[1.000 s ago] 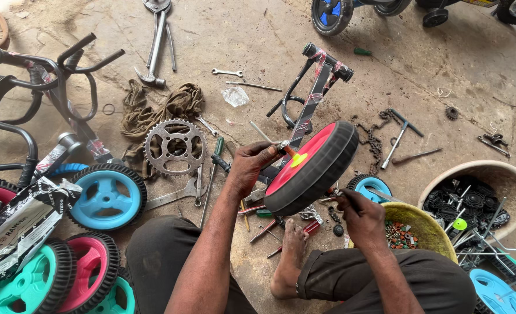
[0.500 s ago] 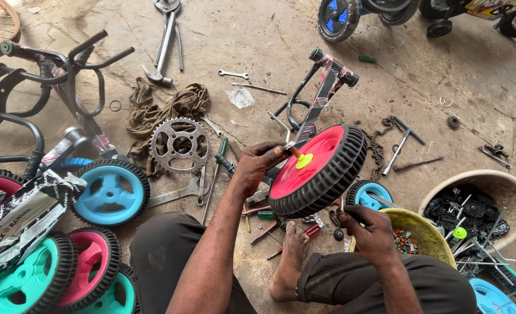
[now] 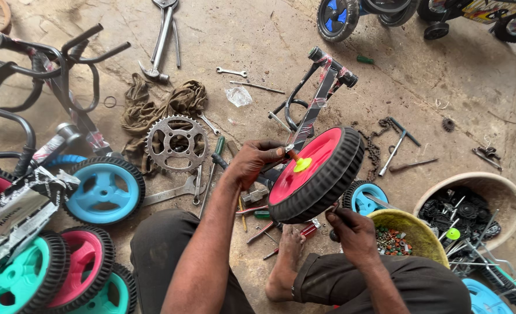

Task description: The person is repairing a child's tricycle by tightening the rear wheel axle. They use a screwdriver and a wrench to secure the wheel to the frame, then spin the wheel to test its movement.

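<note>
Wheel [image 3: 319,174] front and centre: pink plastic disc, black ribbed tyre, yellow-green hub cap, held tilted in the air over my lap, just above the bare foot [image 3: 284,261] and the scatter of tools on the concrete floor [image 3: 258,35]. My left hand [image 3: 252,163] is up at the hub, fingers pinched together on something small and orange at the cap, though I can't make out exactly what it is. My right hand [image 3: 351,229] sits under the lower edge of the tyre, fingers curled closed; whether they grip the axle end or a tool there, I cannot tell. I judge this wheel to be light and stiff, hollow plastic, easy to steady one-handed; the ribbed tread gives good purchase, so the rim is the place to hold it, while the smooth disc face looks slippery. Just to the right sits a yellow bowl [image 3: 420,227] of small fasteners, and a toothed sprocket [image 3: 176,142] lies flat to the left, beside a blue wheel [image 3: 101,189].
</note>
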